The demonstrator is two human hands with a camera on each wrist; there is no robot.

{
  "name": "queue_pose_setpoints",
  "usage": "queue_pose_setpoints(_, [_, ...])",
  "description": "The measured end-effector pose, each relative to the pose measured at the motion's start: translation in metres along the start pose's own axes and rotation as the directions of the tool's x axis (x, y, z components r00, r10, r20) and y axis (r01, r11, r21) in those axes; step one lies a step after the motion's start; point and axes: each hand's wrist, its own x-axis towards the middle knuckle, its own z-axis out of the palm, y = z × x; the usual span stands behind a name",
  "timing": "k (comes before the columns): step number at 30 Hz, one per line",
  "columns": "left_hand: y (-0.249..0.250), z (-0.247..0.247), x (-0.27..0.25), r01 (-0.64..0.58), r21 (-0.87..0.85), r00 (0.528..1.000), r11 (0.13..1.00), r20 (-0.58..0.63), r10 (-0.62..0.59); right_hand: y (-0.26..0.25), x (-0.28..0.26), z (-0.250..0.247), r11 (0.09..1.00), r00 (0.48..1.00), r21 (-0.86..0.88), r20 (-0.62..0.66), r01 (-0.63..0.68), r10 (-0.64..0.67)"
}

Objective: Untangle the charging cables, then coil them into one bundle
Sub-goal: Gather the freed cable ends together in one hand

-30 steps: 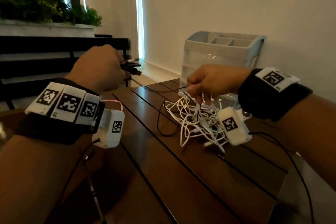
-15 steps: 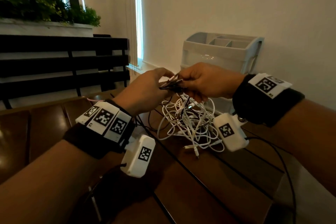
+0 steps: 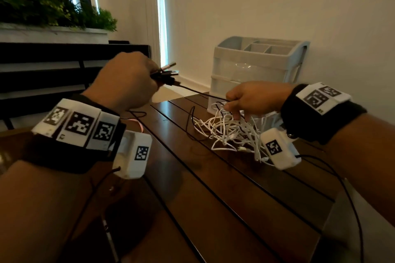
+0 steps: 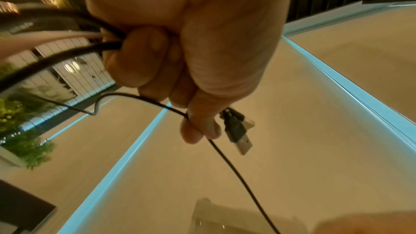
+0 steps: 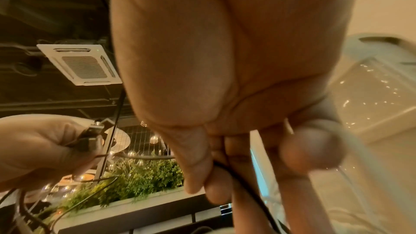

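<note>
My left hand (image 3: 130,85) is raised at the left of the table and grips a bunch of cable ends (image 3: 165,73), their plugs sticking out to the right; a black USB plug (image 4: 238,134) shows beside its fingers (image 4: 144,63). A thin black cable (image 3: 201,92) stretches from that bunch to my right hand (image 3: 252,97), which pinches it between thumb and finger (image 5: 216,172). Under the right hand a tangled heap of white cables (image 3: 228,132) lies on the dark wooden table (image 3: 213,198), with a black cable loop (image 3: 192,126) at its left side.
A grey plastic drawer organiser (image 3: 256,66) stands against the wall just behind the heap. A dark slatted bench (image 3: 53,66) and a planter with green plants (image 3: 47,4) are at the left. The table's right edge (image 3: 329,220) is near my right forearm.
The hands met over the heap half a second ago; now they have parted, the left drawing the plug bunch up and left, the right staying over the heap with the black cable stretched between them.
</note>
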Motion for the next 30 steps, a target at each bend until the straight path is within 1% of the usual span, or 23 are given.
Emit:
queue_pose_setpoints(2, [-0.008, -0.004, 0.003, 0.026, 0.031, 1.000, 0.999, -0.012, -0.025, 0.001, -0.005, -0.002, 0.999, 0.993, 0.030, 0.117, -0.032, 0.028])
queue_pose_setpoints(3, [-0.012, -0.003, 0.004, 0.034, 0.058, 0.999, 0.998, 0.008, -0.035, -0.001, -0.007, -0.002, 0.999, 0.988, 0.043, 0.153, -0.031, 0.024])
queue_pose_setpoints(4, [-0.014, -0.001, 0.004, 0.038, 0.090, 0.999, 0.995, 0.034, -0.041, -0.002, -0.009, -0.003, 0.998, 0.990, 0.058, 0.141, -0.017, 0.008])
queue_pose_setpoints(5, [-0.015, 0.003, 0.004, 0.039, 0.113, 0.998, 0.993, 0.051, -0.045, -0.004, -0.010, -0.004, 0.997, 0.996, 0.072, 0.085, 0.012, -0.018])
queue_pose_setpoints(6, [-0.015, 0.007, 0.003, 0.048, 0.110, 0.997, 0.993, 0.053, -0.054, -0.006, -0.009, -0.006, 0.996, 0.999, 0.082, 0.002, 0.045, -0.045])
queue_pose_setpoints(7, [-0.012, 0.011, 0.002, 0.058, 0.077, 0.997, 0.995, 0.043, -0.061, -0.008, -0.008, -0.008, 0.993, 0.995, 0.087, -0.073, 0.076, -0.070])
queue_pose_setpoints(8, [-0.007, 0.015, 0.001, 0.061, 0.020, 0.998, 0.998, 0.031, -0.061, -0.011, -0.007, -0.010, 0.991, 0.989, 0.081, -0.115, 0.104, -0.094])
queue_pose_setpoints(10, [0.009, 0.023, -0.001, 0.027, -0.139, 0.999, 0.990, 0.028, -0.023, -0.019, -0.007, -0.009, 0.988, 0.984, 0.030, -0.102, 0.151, -0.148])
queue_pose_setpoints(12, [0.025, 0.032, -0.006, -0.016, -0.264, 0.996, 0.964, 0.081, 0.039, -0.029, -0.007, -0.006, 0.978, 0.975, -0.006, -0.065, 0.211, -0.211])
queue_pose_setpoints(14, [0.035, 0.039, -0.010, -0.037, -0.311, 0.983, 0.950, 0.158, 0.090, -0.036, -0.007, -0.003, 0.964, 0.959, -0.014, -0.100, 0.266, -0.266])
queue_pose_setpoints(15, [0.036, 0.041, -0.011, -0.029, -0.313, 0.978, 0.949, 0.188, 0.092, -0.037, -0.006, -0.002, 0.959, 0.951, -0.023, -0.127, 0.281, -0.282])
queue_pose_setpoints(17, [0.033, 0.036, -0.010, 0.000, -0.282, 0.980, 0.960, 0.192, 0.057, -0.031, -0.004, 0.001, 0.963, 0.956, -0.061, -0.121, 0.261, -0.267])
queue_pose_setpoints(19, [0.026, 0.025, -0.008, 0.027, -0.258, 0.989, 0.966, 0.148, 0.011, -0.018, -0.003, 0.006, 0.981, 0.984, -0.077, -0.020, 0.175, -0.177])
queue_pose_setpoints(21, [0.019, 0.016, -0.006, 0.074, -0.262, 0.988, 0.962, 0.150, -0.035, -0.005, -0.002, 0.009, 0.995, 0.994, -0.033, 0.061, 0.089, -0.087])
queue_pose_setpoints(23, [0.014, 0.013, -0.006, 0.118, -0.239, 0.981, 0.964, 0.178, -0.076, -0.001, -0.002, 0.007, 0.998, 0.998, 0.004, 0.038, 0.059, -0.059])
queue_pose_setpoints(26, [0.012, 0.014, -0.006, 0.157, -0.205, 0.971, 0.966, 0.210, -0.113, -0.003, -0.006, 0.001, 0.997, 0.996, -0.004, -0.018, 0.082, -0.082])
queue_pose_setpoints(28, [0.010, 0.011, -0.006, 0.167, -0.203, 0.971, 0.965, 0.206, -0.125, -0.006, -0.009, -0.002, 0.995, 0.994, -0.024, -0.053, 0.095, -0.096])
queue_pose_setpoints(30, [0.006, 0.004, -0.004, 0.175, -0.232, 0.977, 0.957, 0.159, -0.140, -0.009, -0.008, -0.003, 0.994, 0.991, 0.012, -0.084, 0.108, -0.107])
